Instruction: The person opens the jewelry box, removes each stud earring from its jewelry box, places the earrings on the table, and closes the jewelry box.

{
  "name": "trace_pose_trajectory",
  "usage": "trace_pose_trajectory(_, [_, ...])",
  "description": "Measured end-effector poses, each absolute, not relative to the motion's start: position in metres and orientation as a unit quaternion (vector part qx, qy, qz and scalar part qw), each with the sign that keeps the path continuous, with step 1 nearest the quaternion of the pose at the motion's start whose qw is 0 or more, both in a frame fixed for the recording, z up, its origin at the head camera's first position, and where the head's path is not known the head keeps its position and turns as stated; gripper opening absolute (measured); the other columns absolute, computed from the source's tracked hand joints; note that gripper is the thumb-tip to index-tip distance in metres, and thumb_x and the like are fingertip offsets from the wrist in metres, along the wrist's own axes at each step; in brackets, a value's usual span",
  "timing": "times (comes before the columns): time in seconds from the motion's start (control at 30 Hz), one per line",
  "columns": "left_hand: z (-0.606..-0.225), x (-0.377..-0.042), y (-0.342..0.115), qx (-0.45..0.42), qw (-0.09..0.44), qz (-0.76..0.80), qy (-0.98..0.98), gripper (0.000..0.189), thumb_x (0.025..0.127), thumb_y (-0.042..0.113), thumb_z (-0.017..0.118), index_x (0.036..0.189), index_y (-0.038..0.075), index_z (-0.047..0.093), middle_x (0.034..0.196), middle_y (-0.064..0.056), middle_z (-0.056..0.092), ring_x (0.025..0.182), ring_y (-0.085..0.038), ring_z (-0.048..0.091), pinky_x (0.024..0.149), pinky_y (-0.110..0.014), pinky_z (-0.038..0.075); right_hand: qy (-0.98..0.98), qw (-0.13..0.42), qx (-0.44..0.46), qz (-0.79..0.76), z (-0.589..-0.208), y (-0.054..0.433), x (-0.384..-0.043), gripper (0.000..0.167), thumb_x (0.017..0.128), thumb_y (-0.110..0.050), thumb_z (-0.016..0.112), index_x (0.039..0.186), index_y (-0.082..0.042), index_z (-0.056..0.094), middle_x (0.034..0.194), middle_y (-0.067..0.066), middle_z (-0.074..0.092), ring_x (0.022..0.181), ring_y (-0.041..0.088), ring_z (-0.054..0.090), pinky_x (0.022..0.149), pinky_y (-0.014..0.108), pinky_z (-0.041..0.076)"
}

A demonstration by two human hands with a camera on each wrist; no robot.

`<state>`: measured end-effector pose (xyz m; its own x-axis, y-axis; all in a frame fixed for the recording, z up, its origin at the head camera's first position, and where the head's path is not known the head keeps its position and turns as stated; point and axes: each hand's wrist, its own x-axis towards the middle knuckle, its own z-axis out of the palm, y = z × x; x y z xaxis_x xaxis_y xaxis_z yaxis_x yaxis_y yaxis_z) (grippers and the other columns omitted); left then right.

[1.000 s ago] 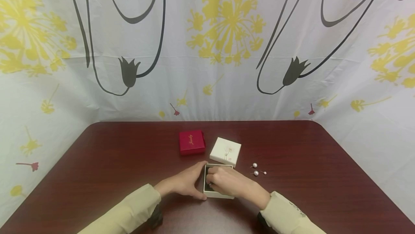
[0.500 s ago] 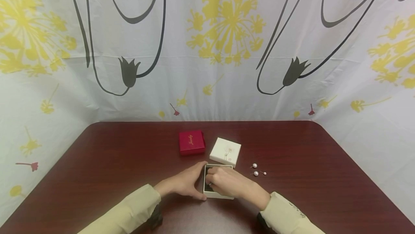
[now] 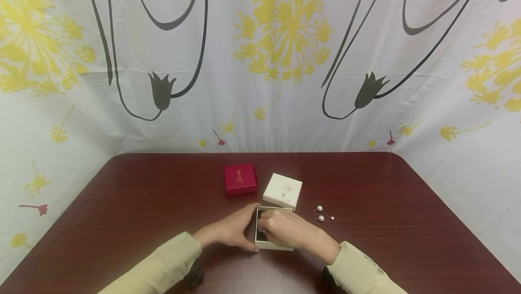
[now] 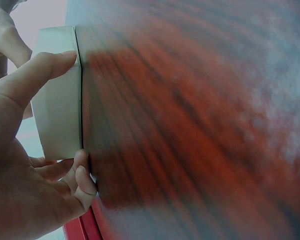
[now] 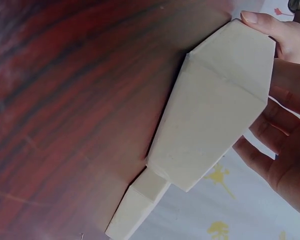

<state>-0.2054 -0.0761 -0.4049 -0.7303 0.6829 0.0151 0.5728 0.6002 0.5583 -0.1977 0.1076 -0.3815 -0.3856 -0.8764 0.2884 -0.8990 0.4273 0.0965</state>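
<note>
A small white open-topped box (image 3: 274, 245) with a dark lining stands on the table near its front. My left hand (image 3: 229, 228) holds it from the left, thumb on the near side and fingers at the far corner. In the left wrist view the thumb (image 4: 60, 62) lies along the white wall of the box. My right hand (image 3: 286, 228) reaches over the right side, fingers bent down inside. Its fingertips are hidden by the hand and the box walls, so I cannot tell what they hold. Several pearl earrings (image 3: 321, 218) lie on the table to the right.
Just behind the open box sits its white lid (image 3: 283, 191) with a flower print. A red jewelry box (image 3: 241, 179) stands farther back and left. The dark red table (image 3: 163, 185) reaches back to a patterned curtain (image 3: 260, 104).
The right fingers shift very slightly inside the box. Left hand, box and earrings stay in place.
</note>
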Motion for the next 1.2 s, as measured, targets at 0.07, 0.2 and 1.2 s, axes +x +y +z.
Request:
trace_pose_trajectory(0.07, [-0.405, -0.205, -0.076, 0.353, 0.099, 0.275, 0.889, 0.092, 0.061, 0.028, 0.079, 0.13, -0.003, 0.027, 0.125, -0.012, 0.04, 0.116, -0.021, 0.04, 0.1, -0.034, 0.032, -0.834, 0.147, 0.531, 0.038, -0.381, 0.108, -0.197, 0.011, 0.068, -0.004, 0.062, 0.071, -0.015, 0.062, 0.068, -0.006, 0.054, 0.06, 0.006, 0.051, 0.052, 0.015, 0.041])
trace_pose_trajectory(0.2, [-0.406, -0.206, -0.076, 0.357, 0.096, 0.279, 0.886, 0.09, 0.061, 0.027, 0.079, 0.129, -0.003, 0.028, 0.123, -0.011, 0.041, 0.113, -0.019, 0.041, 0.099, -0.033, 0.033, -0.839, 0.146, 0.523, 0.041, -0.378, 0.108, -0.196, 0.011, 0.068, -0.005, 0.062, 0.071, -0.016, 0.062, 0.068, -0.007, 0.055, 0.06, 0.006, 0.051, 0.053, 0.016, 0.042])
trace_pose_trajectory(1.2, [-0.406, -0.206, -0.076, 0.343, 0.108, 0.273, 0.892, 0.095, 0.063, 0.03, 0.078, 0.133, -0.005, 0.023, 0.13, -0.015, 0.037, 0.121, -0.024, 0.037, 0.101, -0.038, 0.03, -0.873, 0.09, 0.46, 0.132, -0.362, 0.144, -0.201, 0.014, 0.071, 0.001, 0.062, 0.077, -0.012, 0.061, 0.075, -0.008, 0.058, 0.065, 0.0, 0.051, 0.058, 0.014, 0.043])
